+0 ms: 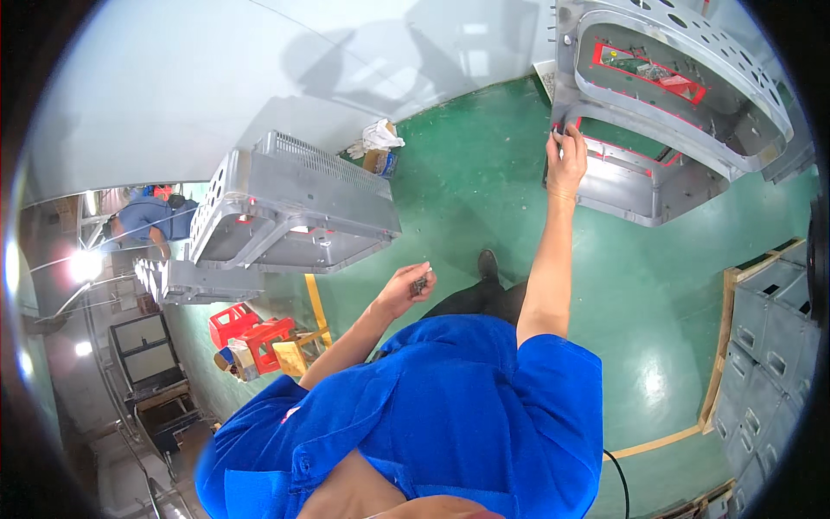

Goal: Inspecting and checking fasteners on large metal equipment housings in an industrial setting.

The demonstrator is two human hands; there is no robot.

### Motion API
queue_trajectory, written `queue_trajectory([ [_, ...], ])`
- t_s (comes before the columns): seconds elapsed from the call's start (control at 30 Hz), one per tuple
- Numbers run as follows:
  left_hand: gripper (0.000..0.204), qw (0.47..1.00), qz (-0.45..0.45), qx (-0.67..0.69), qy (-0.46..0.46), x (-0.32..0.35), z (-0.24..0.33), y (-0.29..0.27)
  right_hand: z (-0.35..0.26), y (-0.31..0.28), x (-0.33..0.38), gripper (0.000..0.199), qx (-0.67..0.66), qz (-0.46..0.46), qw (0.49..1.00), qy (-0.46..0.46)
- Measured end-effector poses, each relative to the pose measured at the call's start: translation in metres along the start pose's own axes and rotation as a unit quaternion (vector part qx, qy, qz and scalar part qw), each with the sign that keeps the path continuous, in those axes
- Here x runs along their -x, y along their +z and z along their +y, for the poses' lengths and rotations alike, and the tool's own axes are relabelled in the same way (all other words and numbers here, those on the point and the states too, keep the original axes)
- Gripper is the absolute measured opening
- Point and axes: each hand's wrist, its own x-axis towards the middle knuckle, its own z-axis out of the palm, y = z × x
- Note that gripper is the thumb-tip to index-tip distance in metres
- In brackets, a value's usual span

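stools left of left hand

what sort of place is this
Probably a factory workshop: the large grey metal-looking housing at the right hand, the stacked grey box-shaped parts and the broad, glossy green floor all suggest it.

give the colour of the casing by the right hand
The casing is mostly grey; head view.

the right hand touches the left edge of the big gray frame. left of the frame, the left hand holds small dark bits.
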Motion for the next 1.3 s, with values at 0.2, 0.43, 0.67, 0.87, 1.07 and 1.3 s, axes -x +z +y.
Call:
queue_trajectory([
  [0.2, 0.028, 0.999, -0.023, -0.022, -0.005, -0.015, 0.011, 0.012, 0.001, -0.005, 0.005, 0.019, 0.011, 0.011, 1.000, 0.008],
  [0.43, 0.033, 0.996, -0.040, -0.073, -0.020, -0.030, 0.021, 0.030, 0.000, -0.019, 0.012, 0.021, 0.035, 0.005, 0.999, -0.013],
  [0.67, 0.046, 0.981, -0.090, -0.170, 0.000, -0.066, 0.030, 0.059, -0.018, -0.053, 0.013, 0.029, 0.019, -0.018, 0.999, 0.022],
  [0.87, 0.046, 0.964, -0.125, -0.218, 0.085, -0.122, 0.031, 0.115, -0.064, -0.122, 0.027, 0.018, -0.299, -0.247, 0.883, 0.264],
  [1.07, 0.043, 0.979, -0.082, -0.189, 0.009, -0.140, 0.022, 0.184, -0.043, -0.142, 0.034, 0.018, -0.368, -0.248, 0.846, 0.295],
  [1.3, 0.047, 0.971, -0.062, -0.194, 0.123, -0.148, 0.019, 0.220, 0.014, -0.145, 0.004, 0.012, -0.367, -0.217, 0.830, 0.359],
])
